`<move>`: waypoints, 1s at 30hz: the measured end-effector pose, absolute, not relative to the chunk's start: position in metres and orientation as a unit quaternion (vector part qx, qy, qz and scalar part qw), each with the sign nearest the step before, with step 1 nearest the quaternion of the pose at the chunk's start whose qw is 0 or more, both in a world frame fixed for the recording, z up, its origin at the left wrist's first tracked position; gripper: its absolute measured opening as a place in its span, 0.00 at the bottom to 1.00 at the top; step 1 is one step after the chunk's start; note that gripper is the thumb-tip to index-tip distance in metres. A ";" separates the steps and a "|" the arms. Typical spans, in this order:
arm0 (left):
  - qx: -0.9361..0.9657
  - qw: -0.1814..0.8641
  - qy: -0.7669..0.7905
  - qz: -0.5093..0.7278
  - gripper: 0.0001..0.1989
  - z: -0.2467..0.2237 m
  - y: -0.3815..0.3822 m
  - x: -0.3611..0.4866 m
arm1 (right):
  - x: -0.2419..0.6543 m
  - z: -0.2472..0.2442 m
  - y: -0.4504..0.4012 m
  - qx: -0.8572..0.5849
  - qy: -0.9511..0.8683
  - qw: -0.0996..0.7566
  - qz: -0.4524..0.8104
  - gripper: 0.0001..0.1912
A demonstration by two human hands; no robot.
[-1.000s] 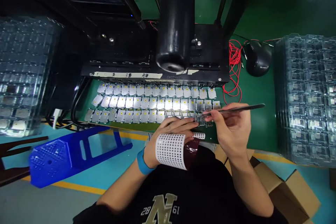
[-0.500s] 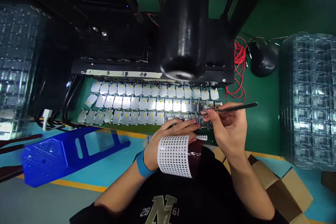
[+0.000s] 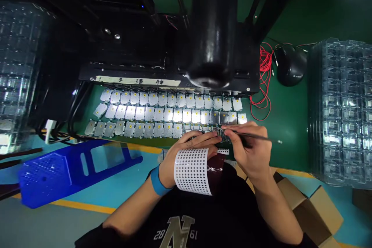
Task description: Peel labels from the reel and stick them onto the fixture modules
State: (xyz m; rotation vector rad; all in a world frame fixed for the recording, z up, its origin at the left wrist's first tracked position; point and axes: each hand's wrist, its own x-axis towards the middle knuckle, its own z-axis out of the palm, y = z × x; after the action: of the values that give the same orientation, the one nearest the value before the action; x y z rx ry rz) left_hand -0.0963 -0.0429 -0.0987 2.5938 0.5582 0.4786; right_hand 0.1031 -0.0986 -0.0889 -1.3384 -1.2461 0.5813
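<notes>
My left hand [image 3: 188,145] rests palm down with its fingers stretched over the near row of circuit boards [image 3: 205,128]. It also holds a curled sheet of dot stickers [image 3: 192,172], white with dark round dots and a brown underside. Its thumb is mostly hidden by the sheet. My right hand [image 3: 251,145] is closed in a pinch round dark tweezers [image 3: 258,136], whose tip is low over the boards beside my left fingertips. What the tip touches is too small to tell. Behind both hands lie rows of boards with silver shields [image 3: 168,114], many bearing a yellow dot.
A black machine [image 3: 168,73] with a thick black column [image 3: 213,27] stands behind the boards. Red wires [image 3: 264,62] and a black mouse [image 3: 291,66] lie right of it. Clear tray stacks [image 3: 343,112] flank the bench. A blue plastic frame [image 3: 58,174] and cardboard box [image 3: 316,209] are nearer.
My right hand has turned, so the back end of the tweezers has swung downward. A silver board at the right of the middle row now shows more. My left hand has barely moved.
</notes>
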 end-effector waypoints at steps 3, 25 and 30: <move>0.942 0.214 0.199 0.165 0.12 -0.101 -0.043 -0.097 | 0.104 -0.089 -0.099 -0.543 -0.577 0.569 0.221 0.17; 0.890 0.258 0.239 0.290 0.06 -0.078 -0.043 -0.093 | 0.141 -0.105 -0.154 -0.571 -0.425 0.660 0.241 0.19; 0.900 0.170 0.270 0.298 0.07 -0.088 -0.041 -0.105 | 0.169 -0.110 -0.169 -0.644 -0.347 0.644 0.224 0.15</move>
State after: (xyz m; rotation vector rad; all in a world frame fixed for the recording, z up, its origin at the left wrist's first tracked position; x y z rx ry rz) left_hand -0.1047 -0.0408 -0.0881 2.5569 0.7665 0.8476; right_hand 0.1690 -0.1694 -0.1096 -1.4667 -0.7899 0.5101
